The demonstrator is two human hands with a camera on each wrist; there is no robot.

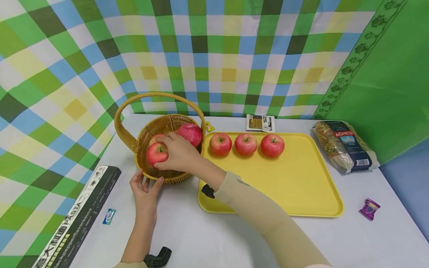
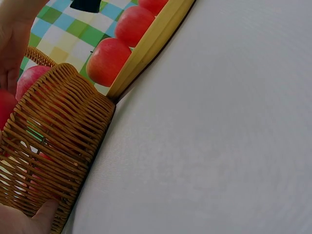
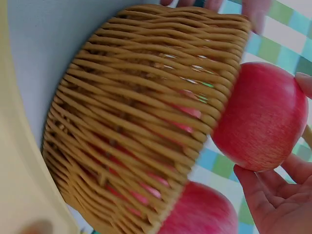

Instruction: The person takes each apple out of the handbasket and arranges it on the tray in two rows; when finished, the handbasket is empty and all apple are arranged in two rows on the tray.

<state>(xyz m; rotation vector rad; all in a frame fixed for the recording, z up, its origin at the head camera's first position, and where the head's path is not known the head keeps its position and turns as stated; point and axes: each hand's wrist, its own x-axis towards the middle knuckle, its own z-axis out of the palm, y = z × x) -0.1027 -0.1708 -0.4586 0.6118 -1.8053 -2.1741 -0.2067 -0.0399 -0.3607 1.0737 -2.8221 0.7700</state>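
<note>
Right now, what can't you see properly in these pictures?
- Apples deep in the basket: head view, right hand and held apple cover them, so no count.
- Black pasta box: cut off by the head view's bottom edge.
- Small card behind the tray: print too small.
- Left hand: mostly outside the left wrist view.

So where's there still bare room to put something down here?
Most of the yellow tray is bare in front of its three apples. The table is free between the tray's near edge and the black pasta box. It is crowded at the basket, where both hands work.
</note>
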